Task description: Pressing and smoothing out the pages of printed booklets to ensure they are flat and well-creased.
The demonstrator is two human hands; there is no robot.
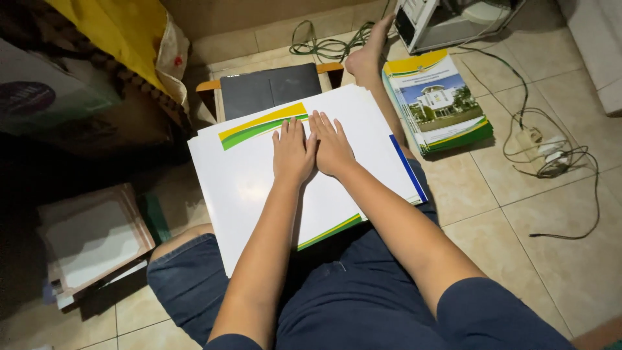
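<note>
A stack of large white glossy sheets (240, 188) with yellow and green stripes at two corners lies across my lap and a small low table. My left hand (293, 152) and my right hand (332, 146) rest flat on the top sheet, side by side, thumbs touching, fingers together and pointing away from me. Neither hand holds anything. A blue edge of a lower sheet (408, 170) shows at the right side of the stack.
A dark laptop (269, 87) sits on the low table beyond the sheets. A pile of printed covers with a building picture (437, 100) lies on the tiled floor at right, near cables and a plug (538, 146). A printer (447, 19) stands behind; cardboard boxes at left.
</note>
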